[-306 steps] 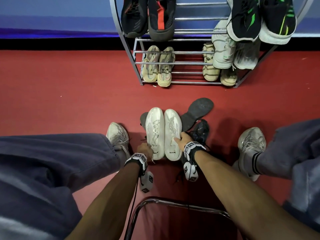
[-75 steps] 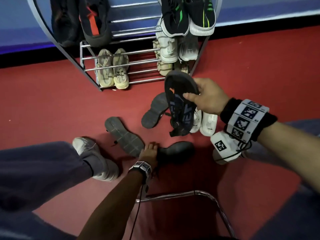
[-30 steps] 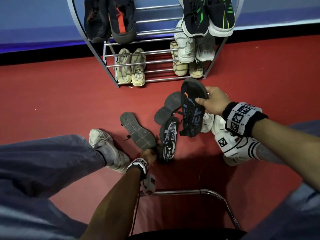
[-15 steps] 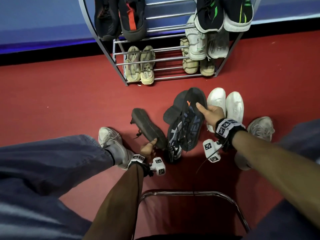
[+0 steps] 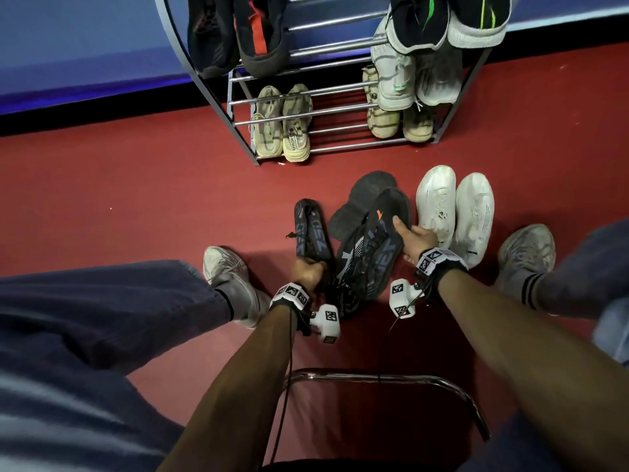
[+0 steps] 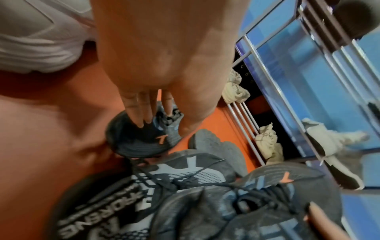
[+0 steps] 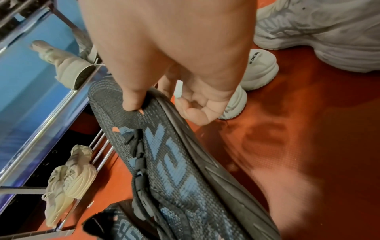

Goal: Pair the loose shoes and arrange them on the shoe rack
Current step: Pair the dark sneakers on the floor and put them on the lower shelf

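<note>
The left hand [image 5: 308, 272] grips the heel end of a dark knit shoe with blue lettering [image 5: 311, 233], its toe pointing toward the shoe rack [image 5: 238, 131]; in the left wrist view the fingers [image 6: 141, 112] curl over the shoe's top, though how far they wrap around it is hidden. The right hand [image 5: 415, 240] pinches the toe end of the matching dark shoe [image 5: 377, 240], thumb on the knit upper and fingers behind the sole, holding it tilted on edge. A third dark shoe with white lettering [image 5: 347, 301] lies partly beneath that one, mostly covered. Behind them a grey shoe [image 5: 364, 195] lies sole-up on the red floor [image 5: 136, 199], its upper out of sight. Just to the right, a white pair [image 5: 454, 212] stands side by side, apart from the rack.

On the rack, a beige pair [image 5: 282, 124] sits on the lowest rails at the left, and another beige pair [image 5: 398, 120] at the right is half hidden by pale grey shoes [image 5: 415, 80] above. The top rows are cut off by the frame edge: a black pair with red [image 5: 238, 32] and a black pair with green [image 5: 446, 18]. The person's own grey sneakers [image 5: 228, 277] flank the heap. The wrist views are blurred at their edges.
</note>
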A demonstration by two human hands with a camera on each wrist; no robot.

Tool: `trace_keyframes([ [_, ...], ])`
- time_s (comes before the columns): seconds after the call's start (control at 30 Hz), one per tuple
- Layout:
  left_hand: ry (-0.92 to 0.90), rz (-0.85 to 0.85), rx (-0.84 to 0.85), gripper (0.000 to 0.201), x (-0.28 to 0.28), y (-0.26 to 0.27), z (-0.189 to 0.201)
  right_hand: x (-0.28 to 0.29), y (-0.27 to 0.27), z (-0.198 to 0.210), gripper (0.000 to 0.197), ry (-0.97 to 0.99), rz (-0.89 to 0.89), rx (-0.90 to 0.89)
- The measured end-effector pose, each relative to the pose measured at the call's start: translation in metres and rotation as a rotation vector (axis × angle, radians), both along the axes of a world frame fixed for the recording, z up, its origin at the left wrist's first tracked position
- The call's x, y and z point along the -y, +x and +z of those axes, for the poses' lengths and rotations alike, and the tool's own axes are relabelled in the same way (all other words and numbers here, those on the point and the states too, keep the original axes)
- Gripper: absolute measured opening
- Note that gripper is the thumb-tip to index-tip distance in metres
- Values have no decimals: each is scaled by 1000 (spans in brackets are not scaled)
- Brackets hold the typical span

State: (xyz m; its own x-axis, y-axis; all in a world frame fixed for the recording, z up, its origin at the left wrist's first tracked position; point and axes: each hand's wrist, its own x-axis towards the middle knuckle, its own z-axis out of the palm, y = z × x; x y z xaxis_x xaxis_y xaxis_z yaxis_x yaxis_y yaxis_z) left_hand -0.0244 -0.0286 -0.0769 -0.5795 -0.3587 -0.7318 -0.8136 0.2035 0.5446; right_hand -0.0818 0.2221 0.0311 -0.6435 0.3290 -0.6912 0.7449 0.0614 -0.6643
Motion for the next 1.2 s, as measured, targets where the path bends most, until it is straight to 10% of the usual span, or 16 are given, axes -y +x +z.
trace_keyframes([
  [0.43,-107,40,218,100,5,18,4,16,15,-35,51,-175,143,123],
  [0.6,299,348,116,13,10,19,20,14,24,-42,48,-92,200,88],
  [0.7,327,304,159,44,17,24,6,16,28,-46,51,-92,179,79],
  [1.0,269,82,45,17,-15,15,31,18,32,-43,59,-116,278,206],
  [1.2,242,9,13,32,-14,10,42,17,43,-50,38,-69,348,329],
])
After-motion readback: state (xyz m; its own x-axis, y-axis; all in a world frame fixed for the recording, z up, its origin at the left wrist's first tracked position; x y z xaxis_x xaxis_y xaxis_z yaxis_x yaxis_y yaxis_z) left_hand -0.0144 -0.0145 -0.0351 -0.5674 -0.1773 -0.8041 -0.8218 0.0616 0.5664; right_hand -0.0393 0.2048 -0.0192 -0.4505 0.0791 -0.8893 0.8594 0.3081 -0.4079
